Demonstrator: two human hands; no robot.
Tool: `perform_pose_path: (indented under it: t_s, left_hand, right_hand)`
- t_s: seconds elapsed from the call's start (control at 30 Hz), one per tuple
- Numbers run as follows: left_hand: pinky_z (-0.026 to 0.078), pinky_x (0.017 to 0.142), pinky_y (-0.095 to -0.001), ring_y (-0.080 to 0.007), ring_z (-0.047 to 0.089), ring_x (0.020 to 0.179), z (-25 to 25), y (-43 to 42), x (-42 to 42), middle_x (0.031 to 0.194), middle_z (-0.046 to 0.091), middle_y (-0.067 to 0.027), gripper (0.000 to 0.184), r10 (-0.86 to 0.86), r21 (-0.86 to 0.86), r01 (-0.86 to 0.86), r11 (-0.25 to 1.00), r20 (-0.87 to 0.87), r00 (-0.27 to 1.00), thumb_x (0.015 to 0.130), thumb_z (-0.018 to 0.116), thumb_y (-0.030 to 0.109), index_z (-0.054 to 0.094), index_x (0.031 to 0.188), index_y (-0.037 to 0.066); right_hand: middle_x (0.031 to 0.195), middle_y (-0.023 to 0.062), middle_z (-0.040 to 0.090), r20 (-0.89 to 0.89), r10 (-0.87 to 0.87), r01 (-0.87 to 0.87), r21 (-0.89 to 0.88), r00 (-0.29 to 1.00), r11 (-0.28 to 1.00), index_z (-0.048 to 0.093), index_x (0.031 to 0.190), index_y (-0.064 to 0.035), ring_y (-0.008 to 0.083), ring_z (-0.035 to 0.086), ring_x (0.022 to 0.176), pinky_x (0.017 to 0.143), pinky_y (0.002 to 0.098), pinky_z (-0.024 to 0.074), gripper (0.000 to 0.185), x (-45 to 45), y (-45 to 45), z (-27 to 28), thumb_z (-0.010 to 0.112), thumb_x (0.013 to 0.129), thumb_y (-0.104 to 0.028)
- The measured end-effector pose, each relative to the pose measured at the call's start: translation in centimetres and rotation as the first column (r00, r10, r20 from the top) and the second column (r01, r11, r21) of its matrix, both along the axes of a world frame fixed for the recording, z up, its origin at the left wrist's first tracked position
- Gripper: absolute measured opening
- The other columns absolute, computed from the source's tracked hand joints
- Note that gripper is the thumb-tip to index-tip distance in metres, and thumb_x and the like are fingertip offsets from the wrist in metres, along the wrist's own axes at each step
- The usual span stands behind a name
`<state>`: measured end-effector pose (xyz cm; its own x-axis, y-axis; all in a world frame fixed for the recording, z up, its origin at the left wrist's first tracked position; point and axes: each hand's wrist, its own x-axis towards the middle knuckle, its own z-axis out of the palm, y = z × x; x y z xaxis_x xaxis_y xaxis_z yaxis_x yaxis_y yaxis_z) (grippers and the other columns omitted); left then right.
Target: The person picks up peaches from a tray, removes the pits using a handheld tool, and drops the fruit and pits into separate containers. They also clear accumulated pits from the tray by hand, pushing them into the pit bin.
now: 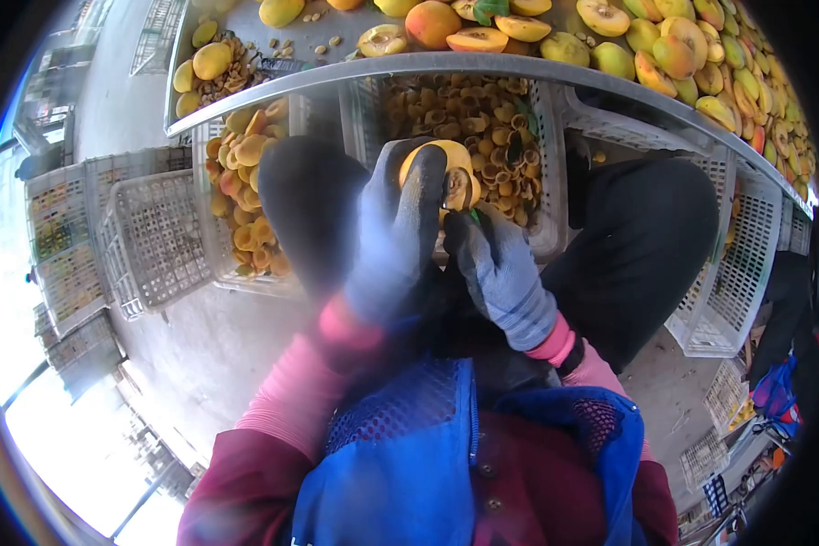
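A yellow fruit half [437,155] with its brown pit side showing is gripped in my left hand [396,214], gloved in grey and black. Close against it, my right hand [505,273], gloved the same way, has its fingers closed around something small with a bit of green showing; most of that object is hidden. Both hands are over my lap, just in front of a crate [548,173] of hollowed fruit pieces. To its left stands another crate [211,218] of yellow-orange fruit halves.
A metal-edged table [446,62] ahead carries whole and cut fruit [673,55], pits and a dark object. Empty plastic crates stand at left [159,237] and right [723,273]. At the far right, a person's dark-clothed leg [783,309] shows.
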<state>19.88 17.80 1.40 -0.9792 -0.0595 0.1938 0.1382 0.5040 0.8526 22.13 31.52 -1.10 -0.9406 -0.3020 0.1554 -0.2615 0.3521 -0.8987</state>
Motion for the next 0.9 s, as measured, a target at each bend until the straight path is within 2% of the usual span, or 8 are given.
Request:
perform_pose_path:
  t_s: [0.13, 0.33, 0.53, 0.57, 0.63, 0.7, 0.73, 0.9]
  left_hand:
    - [0.051, 0.070, -0.0332, -0.0272, 0.061, 0.081, -0.5, -0.2, -0.9, 0.098, 0.057, -0.0184, 0.025, -0.110, -0.306, -0.015, 0.952, -0.386, 0.916, 0.091, 0.054, 0.011, 0.051, 0.107, -0.008]
    - [0.048, 0.073, -0.0282, -0.0190, 0.061, 0.080, 0.4, 1.4, -0.5, 0.094, 0.060, -0.0157, 0.022, 0.142, 0.358, -0.170, 0.918, 0.102, 0.985, 0.092, 0.052, 0.012, 0.055, 0.107, -0.004]
    - [0.048, 0.068, -0.0280, -0.0174, 0.061, 0.075, 0.2, -0.6, -1.5, 0.088, 0.062, -0.0133, 0.021, -0.074, 0.227, 0.049, 0.973, 0.105, 0.992, 0.091, 0.054, 0.015, 0.058, 0.101, -0.003]
    - [0.049, 0.066, -0.0292, -0.0192, 0.062, 0.072, 1.0, -0.8, -1.6, 0.084, 0.063, -0.0132, 0.020, -0.084, 0.314, -0.001, 0.949, 0.259, 0.962, 0.089, 0.056, 0.014, 0.059, 0.100, -0.003]
    - [0.049, 0.067, -0.0296, -0.0200, 0.063, 0.072, 1.2, -1.4, -2.2, 0.082, 0.063, -0.0129, 0.020, -0.158, 0.279, 0.097, 0.955, 0.204, 0.966, 0.088, 0.057, 0.013, 0.059, 0.100, -0.003]
    - [0.049, 0.068, -0.0298, -0.0204, 0.063, 0.073, 1.0, -1.6, -2.6, 0.081, 0.064, -0.0129, 0.021, -0.201, 0.239, 0.158, 0.958, 0.169, 0.965, 0.086, 0.059, 0.013, 0.059, 0.101, -0.003]
    - [0.050, 0.069, -0.0298, -0.0204, 0.064, 0.073, 0.7, -1.6, -2.7, 0.082, 0.064, -0.0131, 0.022, -0.204, 0.219, 0.167, 0.961, 0.160, 0.966, 0.086, 0.060, 0.014, 0.059, 0.101, -0.002]
    - [0.050, 0.071, -0.0298, -0.0182, 0.063, 0.077, -1.1, -0.6, -2.4, 0.086, 0.065, -0.0146, 0.025, -0.155, 0.334, 0.111, 0.936, 0.110, 0.982, 0.085, 0.061, 0.017, 0.059, 0.102, -0.002]
  right_hand:
    - [0.097, 0.0180, 0.061, 0.187, -0.032, 0.050, -0.090, 0.982, 0.995, 0.049, 0.118, 0.0056, 0.0280, 0.059, 0.087, 0.077, 0.0364, 0.0469, 0.034, 0.2, -0.1, 1.2, 0.047, 0.095, -0.018]
    - [0.094, 0.0206, 0.054, -0.198, -0.023, 0.018, -0.023, 0.980, 1.000, 0.052, 0.104, 0.0019, 0.0337, 0.056, 0.073, 0.060, 0.0425, 0.0447, 0.022, -0.7, -0.2, 0.5, 0.056, 0.083, -0.004]
    - [0.081, 0.0120, 0.054, 0.104, 0.015, 0.005, -0.181, 0.994, 0.983, 0.054, 0.100, -0.0026, 0.0239, 0.055, 0.065, 0.053, 0.0353, 0.0437, 0.019, 1.6, -0.5, -3.4, 0.058, 0.086, -0.015]
    - [0.078, 0.0097, 0.054, 0.196, 0.047, 0.006, -0.258, 0.980, 0.966, 0.054, 0.099, -0.0037, 0.0211, 0.053, 0.061, 0.050, 0.0328, 0.0425, 0.019, 1.8, -0.5, -3.7, 0.057, 0.088, -0.019]
    - [0.073, 0.0057, 0.052, 0.569, 0.300, 0.086, -0.552, 0.766, 0.829, 0.055, 0.095, -0.0060, 0.0164, 0.049, 0.054, 0.045, 0.0283, 0.0378, 0.024, 0.4, 0.3, -0.7, 0.052, 0.091, -0.030]
    - [0.067, 0.0017, 0.050, 0.700, 0.597, 0.304, -0.711, 0.391, 0.634, 0.055, 0.090, -0.0082, 0.0116, 0.045, 0.047, 0.039, 0.0238, 0.0332, 0.033, -1.1, 1.1, 2.4, 0.046, 0.094, -0.040]
    - [0.065, -0.0004, 0.050, 0.657, 0.731, 0.440, -0.720, 0.184, 0.536, 0.055, 0.088, -0.0094, 0.0092, 0.043, 0.044, 0.036, 0.0215, 0.0308, 0.039, -1.4, 1.3, 2.9, 0.044, 0.096, -0.046]
    - [0.060, -0.0008, 0.043, 0.102, 0.993, 0.697, -0.717, 0.067, 0.027, 0.053, 0.096, -0.0121, 0.0106, 0.038, 0.041, 0.035, 0.0249, 0.0297, 0.051, -0.2, 0.5, -0.3, 0.034, 0.093, -0.059]
